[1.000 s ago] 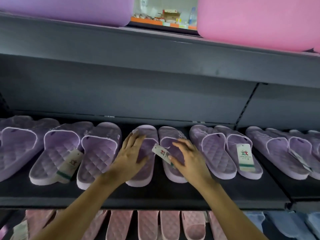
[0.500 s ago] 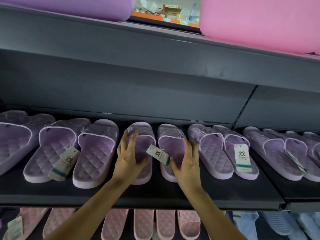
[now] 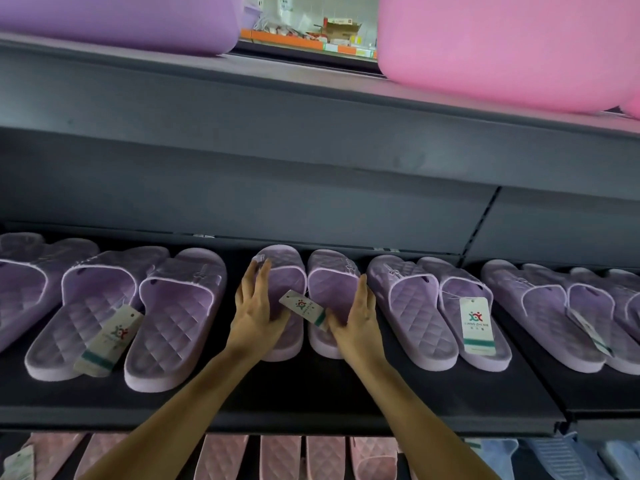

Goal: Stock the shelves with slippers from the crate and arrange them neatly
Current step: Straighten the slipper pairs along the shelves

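Either side of the tag [image 3: 302, 308], squeezing 2 slippers [image 3: 330, 282] between flat, unclenched left hand [image 3: 254, 317] and right hand [image 3: 360, 323] fingers [image 3: 362, 289], risking nudging the neighbour [image 3: 408, 306] right of it.

Right hand [image 3: 360, 323] moved from the footbed right of the tag [image 3: 304, 308] to the far edge of the right slipper [image 3: 329, 277], fingers straightened. Left hand [image 3: 254, 313] slid outward along the left slipper [image 3: 282, 271], left of the tag.

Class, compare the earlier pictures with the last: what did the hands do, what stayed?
The right hand turned from lying flat on the middle pair of lilac quilted rubber slippers to pressing its right side. The left hand stayed on its left side; neighbouring slippers too.
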Demonstrator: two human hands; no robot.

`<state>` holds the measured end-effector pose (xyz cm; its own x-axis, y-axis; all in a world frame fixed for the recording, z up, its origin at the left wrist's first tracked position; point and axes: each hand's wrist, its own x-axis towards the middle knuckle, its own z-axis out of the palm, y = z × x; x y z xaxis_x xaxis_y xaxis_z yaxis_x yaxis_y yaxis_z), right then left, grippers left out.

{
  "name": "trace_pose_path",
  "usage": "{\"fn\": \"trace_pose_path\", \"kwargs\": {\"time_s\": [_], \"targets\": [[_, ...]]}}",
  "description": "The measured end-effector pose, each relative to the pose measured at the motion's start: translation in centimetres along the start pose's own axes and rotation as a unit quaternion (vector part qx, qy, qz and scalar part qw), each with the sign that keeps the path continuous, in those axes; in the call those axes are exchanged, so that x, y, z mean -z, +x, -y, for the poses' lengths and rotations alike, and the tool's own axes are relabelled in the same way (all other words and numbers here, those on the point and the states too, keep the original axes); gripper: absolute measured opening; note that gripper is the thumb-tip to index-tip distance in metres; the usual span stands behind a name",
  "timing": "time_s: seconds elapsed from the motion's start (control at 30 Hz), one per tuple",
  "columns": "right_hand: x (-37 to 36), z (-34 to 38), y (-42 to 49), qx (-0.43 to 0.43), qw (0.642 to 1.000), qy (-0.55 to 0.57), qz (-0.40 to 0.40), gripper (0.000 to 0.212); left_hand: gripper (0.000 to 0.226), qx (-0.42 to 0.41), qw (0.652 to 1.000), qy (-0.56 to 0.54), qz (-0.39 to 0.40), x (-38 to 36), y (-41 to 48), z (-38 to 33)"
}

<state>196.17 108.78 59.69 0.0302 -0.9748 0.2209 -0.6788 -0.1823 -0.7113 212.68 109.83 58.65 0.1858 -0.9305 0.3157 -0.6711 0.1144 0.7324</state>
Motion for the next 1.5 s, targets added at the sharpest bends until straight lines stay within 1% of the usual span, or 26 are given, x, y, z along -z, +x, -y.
{"fn": "trace_pose_path", "kwargs": {"time_s": [0.1, 0.23, 0.33, 0.43, 0.6, 0.7, 0.83, 0.97, 1.03, 1.1, 1.17, 1.3, 1.4, 1.5], "targets": [[0.1, 0.0, 0.0, 0.001, 1.000, -0.006, 0.006, 0.087, 0.094, -0.023, 0.999, 0.020, 0.015, 0.2, 0.4, 0.4], [0.3, 0.0, -0.2, -0.004, 1.000, -0.002, 0.012, 0.086, 0.093, -0.025, 0.999, 0.026, 0.017, 0.2, 0.5, 0.5], [0.3, 0.1, -0.2, -0.008, 1.000, -0.001, 0.010, 0.086, 0.088, -0.013, 1.000, 0.008, 0.007, -0.2, 0.5, 0.2], [0.1, 0.1, -0.3, -0.008, 1.000, -0.003, 0.004, 0.085, 0.088, -0.004, 1.000, 0.004, 0.000, -0.2, 0.4, 0.0], [0.9, 0.2, -0.3, 0.002, 0.999, -0.032, 0.030, 0.085, 0.088, -0.009, 0.999, 0.021, 0.023, 0.3, 0.4, 0.0], [2.1, 0.3, -0.4, 0.051, 0.994, -0.094, 0.022, 0.082, 0.081, -0.016, 0.998, 0.044, 0.040, 1.4, 0.3, -0.5], [3.7, 0.4, -0.8, 0.144, 0.976, -0.162, -0.002, 0.075, 0.067, -0.070, 0.993, 0.096, 0.007, 4.1, -0.4, -1.2], [4.1, 1.4, -1.3, 0.204, 0.963, -0.173, -0.015, 0.076, 0.059, -0.103, 0.985, 0.133, -0.025, 7.4, -1.7, -0.4], [3.7, 2.0, -1.6, 0.230, 0.958, -0.170, -0.015, 0.075, 0.056, -0.101, 0.983, 0.149, -0.032, 9.0, -2.4, 0.3], [3.0, 2.7, -1.8, 0.247, 0.955, -0.165, -0.005, 0.072, 0.053, -0.092, 0.982, 0.162, -0.029, 10.5, -3.1, 1.1], [2.2, 3.5, -2.0, 0.260, 0.953, -0.156, 0.002, 0.070, 0.056, -0.088, 0.979, 0.179, -0.028, 11.9, -3.8, 1.8], [0.2, 5.9, -2.5, 0.280, 0.948, -0.151, 0.021, 0.067, 0.057, -0.047, 0.982, 0.181, -0.034, 14.5, -4.7, 3.6], [-1.5, 8.0, -2.9, 0.277, 0.948, -0.154, 0.043, 0.067, 0.056, -0.055, 0.982, 0.176, -0.027, 16.6, -4.8, 5.2], [-3.6, 10.1, -3.2, 0.274, 0.949, -0.152, 0.035, 0.067, 0.054, -0.057, 0.984, 0.166, -0.013, 18.7, -4.3, 7.0]]}}
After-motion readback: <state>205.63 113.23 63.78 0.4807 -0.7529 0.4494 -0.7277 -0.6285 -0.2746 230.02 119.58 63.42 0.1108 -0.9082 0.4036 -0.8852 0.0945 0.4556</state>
